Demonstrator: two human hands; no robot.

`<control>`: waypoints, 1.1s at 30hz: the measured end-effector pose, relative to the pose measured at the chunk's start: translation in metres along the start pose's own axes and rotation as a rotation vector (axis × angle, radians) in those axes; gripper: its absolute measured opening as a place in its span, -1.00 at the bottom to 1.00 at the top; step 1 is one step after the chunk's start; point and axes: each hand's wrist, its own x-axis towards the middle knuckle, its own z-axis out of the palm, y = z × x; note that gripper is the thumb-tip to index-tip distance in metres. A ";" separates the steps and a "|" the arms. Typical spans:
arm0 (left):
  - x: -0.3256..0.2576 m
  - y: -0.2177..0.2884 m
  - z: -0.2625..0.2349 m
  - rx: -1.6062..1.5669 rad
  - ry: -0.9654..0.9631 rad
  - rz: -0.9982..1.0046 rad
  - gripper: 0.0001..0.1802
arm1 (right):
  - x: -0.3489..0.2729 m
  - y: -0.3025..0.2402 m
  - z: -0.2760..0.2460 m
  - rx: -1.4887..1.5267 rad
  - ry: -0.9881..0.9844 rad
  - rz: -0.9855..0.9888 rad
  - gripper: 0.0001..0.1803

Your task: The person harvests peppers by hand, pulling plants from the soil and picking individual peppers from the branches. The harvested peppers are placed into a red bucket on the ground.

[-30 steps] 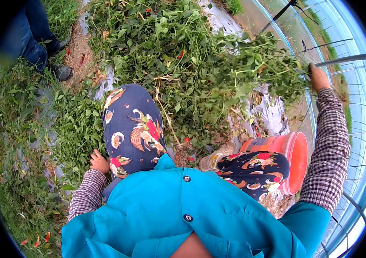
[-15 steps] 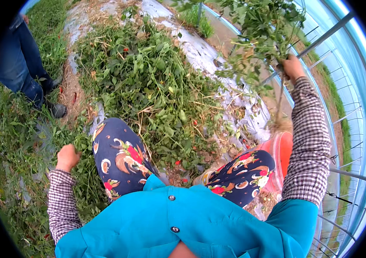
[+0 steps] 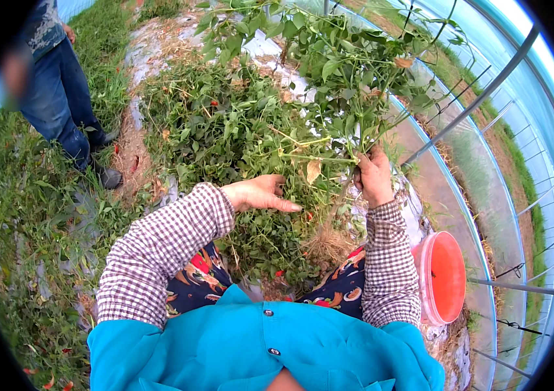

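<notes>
While your right hand (image 3: 375,177) is closed around the stems of an uprooted plant (image 3: 342,72), the plant stands upright above the heap of cut plants (image 3: 225,130), leaves at the top and a tuft of roots (image 3: 326,244) hanging below your fist. Your left hand (image 3: 261,193) is open, fingers stretched flat and pointing toward the plant's stems, just beside them; contact cannot be confirmed. It holds nothing.

Take the heap as your reference. It lies on the ground directly ahead of your knees, with small red peppers scattered among its leaves. Right of the heap, near your right elbow, an orange bucket (image 3: 443,277) stands on the ground. Beyond the bucket, metal hoops (image 3: 485,98) and clear sheeting run along the right side. Left of the heap, a strip of grass (image 3: 23,215) carries another person in jeans (image 3: 62,98), standing well apart from your hands. Pale ground cover (image 3: 143,58) shows at the heap's far edge.
</notes>
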 end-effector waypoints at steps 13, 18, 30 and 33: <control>0.033 0.020 0.000 -0.790 0.086 0.782 0.09 | -0.029 0.021 0.048 -0.681 -0.076 -0.339 -0.63; 0.020 0.036 -0.012 -1.007 0.245 0.788 -0.44 | -0.044 0.012 0.083 -1.048 -0.230 -0.454 -0.61; 0.006 -0.009 -0.067 -1.126 0.110 0.697 -0.67 | -0.056 0.007 0.092 -0.515 -0.475 -0.469 -0.76; 0.008 -0.031 -0.074 -1.219 -0.040 0.796 -0.69 | -0.038 0.018 0.068 -0.272 -0.376 -0.446 -0.78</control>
